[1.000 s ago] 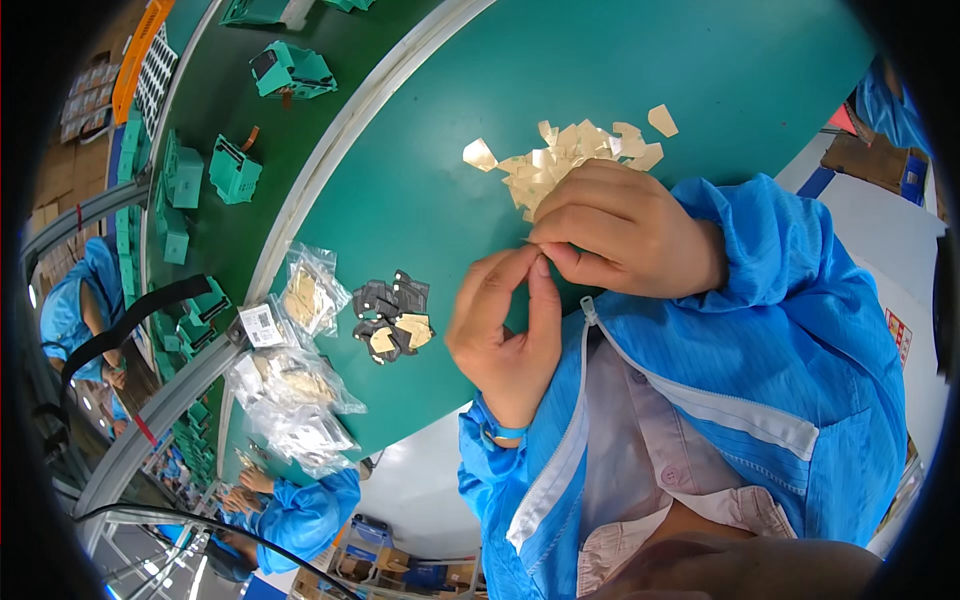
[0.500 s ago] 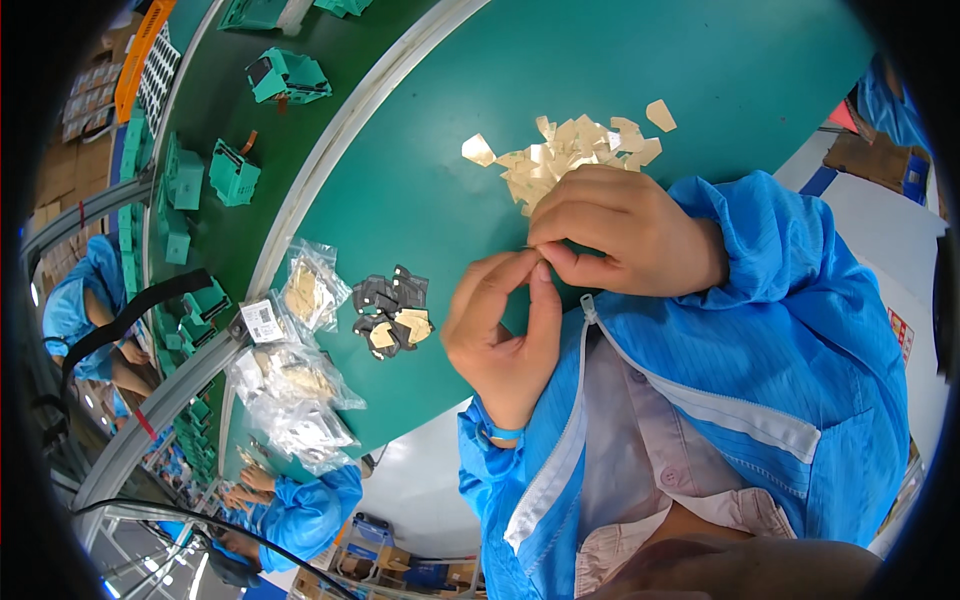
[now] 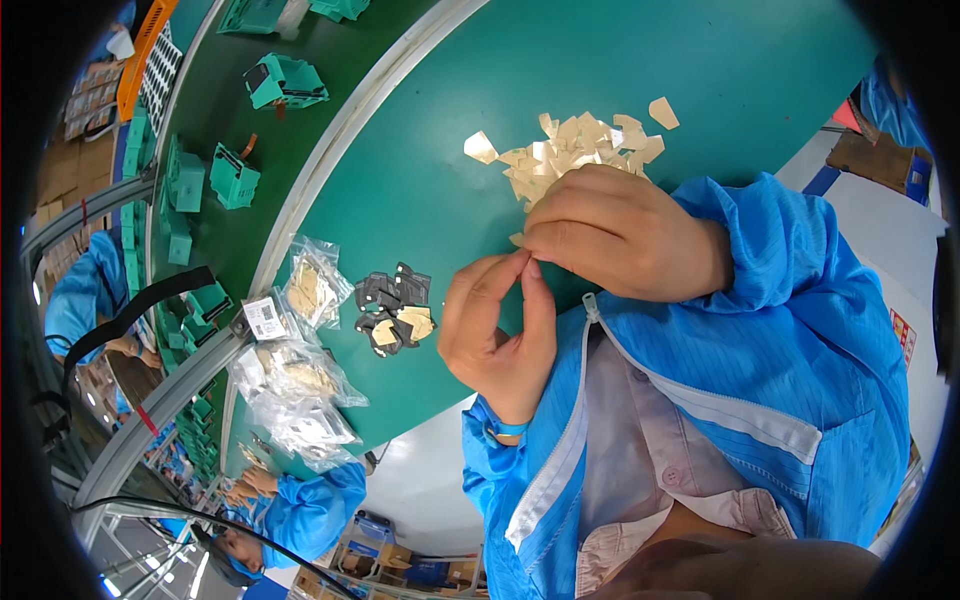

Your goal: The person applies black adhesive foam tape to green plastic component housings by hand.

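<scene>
Both my hands meet over the near part of the green table, fingertips pinched together. Between them shows the edge of a small cream-coloured piece, mostly hidden by the fingers. My right hand is closed on this piece. My left hand presses thumb and forefinger together at its lower edge; what exactly they grip is too small to make out. Just beyond my right hand lies a loose pile of flat cream-coloured cut pieces. Left of my left hand sit several black parts, some with cream pieces on them.
Clear plastic bags of flat parts lie at the table's left, one with a white label. A pale rail separates the table from a conveyor carrying green plastic housings. A co-worker's blue sleeve shows at lower left.
My fingers have shifted slightly, and the edge of the cream piece now shows between them. My left thumb and forefinger have drawn closer together. The pile and black parts stay put.
</scene>
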Action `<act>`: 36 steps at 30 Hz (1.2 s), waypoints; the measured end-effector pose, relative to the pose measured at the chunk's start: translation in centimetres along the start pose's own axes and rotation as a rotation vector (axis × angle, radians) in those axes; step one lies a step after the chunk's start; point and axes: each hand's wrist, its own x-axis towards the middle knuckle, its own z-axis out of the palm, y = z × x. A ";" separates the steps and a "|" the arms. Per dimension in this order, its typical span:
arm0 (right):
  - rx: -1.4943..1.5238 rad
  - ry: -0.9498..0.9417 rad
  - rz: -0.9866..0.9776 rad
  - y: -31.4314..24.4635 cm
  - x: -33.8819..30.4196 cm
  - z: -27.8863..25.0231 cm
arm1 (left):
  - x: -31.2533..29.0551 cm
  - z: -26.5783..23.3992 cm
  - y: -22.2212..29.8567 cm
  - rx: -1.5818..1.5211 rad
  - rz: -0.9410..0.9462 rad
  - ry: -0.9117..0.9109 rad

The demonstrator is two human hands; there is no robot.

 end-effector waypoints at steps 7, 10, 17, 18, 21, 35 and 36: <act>0.015 -0.018 0.048 0.1 -0.1 0.6 | 0.1 -0.3 0.3 0.211 0.126 -0.044; 0.044 -0.009 0.050 0.1 0.0 0.5 | 0.0 -0.3 0.1 0.160 0.079 -0.045; 0.111 0.009 0.079 0.1 -0.3 0.9 | -0.3 -0.2 -0.7 -0.237 -0.128 -0.028; 0.133 0.008 0.104 0.1 -0.2 1.0 | -0.3 -0.3 -0.8 -0.199 -0.096 -0.026; 0.132 -0.001 0.120 0.0 -0.2 0.9 | -0.2 -0.4 -0.6 -0.073 -0.025 -0.030; 0.503 -0.007 0.480 -0.2 0.2 0.6 | -0.5 -0.2 -0.4 -0.213 -0.120 -0.051; 0.514 0.027 0.472 -0.1 0.2 0.7 | -0.7 -0.2 -0.6 -0.268 -0.172 -0.019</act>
